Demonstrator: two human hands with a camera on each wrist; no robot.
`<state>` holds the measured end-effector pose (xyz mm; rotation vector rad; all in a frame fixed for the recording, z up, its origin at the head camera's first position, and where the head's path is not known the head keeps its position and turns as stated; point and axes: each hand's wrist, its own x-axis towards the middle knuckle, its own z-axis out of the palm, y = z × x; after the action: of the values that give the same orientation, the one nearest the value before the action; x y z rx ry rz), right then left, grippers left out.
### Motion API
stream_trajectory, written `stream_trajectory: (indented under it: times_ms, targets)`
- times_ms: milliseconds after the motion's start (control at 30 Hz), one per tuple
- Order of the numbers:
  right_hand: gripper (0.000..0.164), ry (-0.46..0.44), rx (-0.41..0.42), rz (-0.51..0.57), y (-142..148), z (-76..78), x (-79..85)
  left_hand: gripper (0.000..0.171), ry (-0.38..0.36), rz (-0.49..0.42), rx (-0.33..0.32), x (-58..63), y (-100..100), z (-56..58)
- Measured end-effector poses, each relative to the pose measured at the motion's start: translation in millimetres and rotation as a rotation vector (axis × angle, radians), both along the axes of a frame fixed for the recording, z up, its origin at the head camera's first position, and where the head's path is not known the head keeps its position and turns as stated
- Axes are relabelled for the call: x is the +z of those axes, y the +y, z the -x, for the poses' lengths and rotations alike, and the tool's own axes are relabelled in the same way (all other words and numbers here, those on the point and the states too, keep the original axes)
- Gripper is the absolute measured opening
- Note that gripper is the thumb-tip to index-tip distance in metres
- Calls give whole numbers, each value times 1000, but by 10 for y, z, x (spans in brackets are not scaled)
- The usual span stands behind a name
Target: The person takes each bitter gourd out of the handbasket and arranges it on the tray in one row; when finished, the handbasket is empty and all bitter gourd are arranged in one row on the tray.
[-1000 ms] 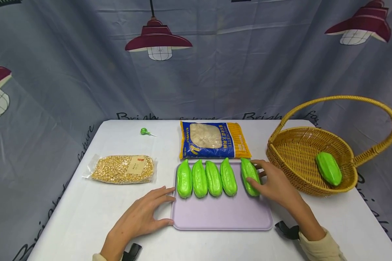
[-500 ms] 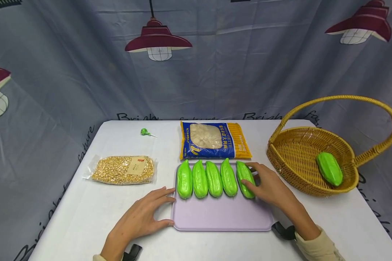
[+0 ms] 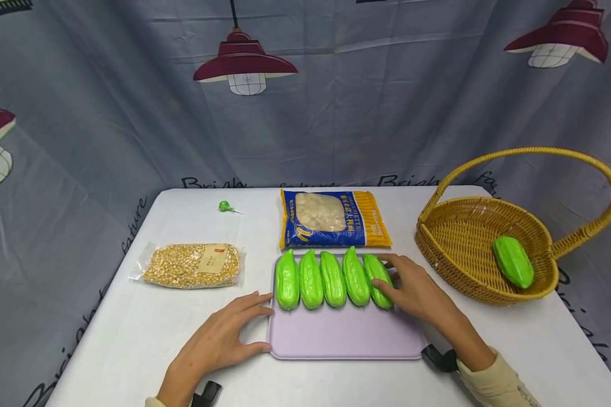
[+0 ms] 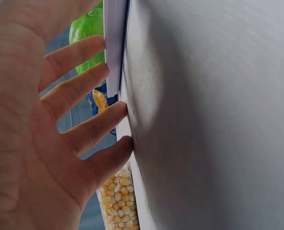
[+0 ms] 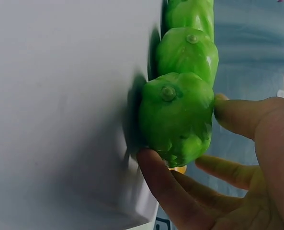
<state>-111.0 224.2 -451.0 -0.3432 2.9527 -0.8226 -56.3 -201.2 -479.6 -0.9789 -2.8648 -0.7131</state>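
A row of several glossy green bitter melons [image 3: 311, 280] lies across the back half of a lilac tray [image 3: 346, 336]. My right hand [image 3: 420, 289] holds the rightmost bitter melon [image 3: 374, 266], thumb [image 5: 242, 115] on its upper side and fingers along its right flank. That melon sits right against its neighbour [image 3: 356, 280]. At the tray's left edge, my left hand [image 3: 221, 336] has its fingers spread and holds nothing. Up close in the left wrist view, two of its fingers [image 4: 82, 86] meet the tray's rim [image 4: 114, 52].
A wicker basket [image 3: 463, 243] with a tall handle stands to the right, one bitter melon [image 3: 512, 263] inside. Behind the tray lies a blue and yellow pasta bag [image 3: 331, 219]. A bag of corn kernels [image 3: 188, 265] and a green-wrapped lollipop [image 3: 226, 206] lie on the left.
My right hand has slid the rightmost bitter melon leftward along the tray, closing the gap to the row. The left hand has stayed at the tray's edge.
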Motion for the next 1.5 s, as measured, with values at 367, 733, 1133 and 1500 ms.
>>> stream_trajectory:
  times_ms: [367, 733, 1133, 1500]
  targets:
    - [61, 43, -19, 28, 154, -49, 101, 61, -12, -2, 1, 3, 10, 0]
    - [54, 171, -57, 38, 458, -116, 357, 60, -8, -4, -1, 2, 4, -3]
    - [50, 295, -135, 22, 865, -166, 474, 61, -3, -1, -6, 0, 2, 7]
    - [54, 308, -229, -46, 1265, -214, 496, 61, 9, -2, 2, 10, 11, -2]
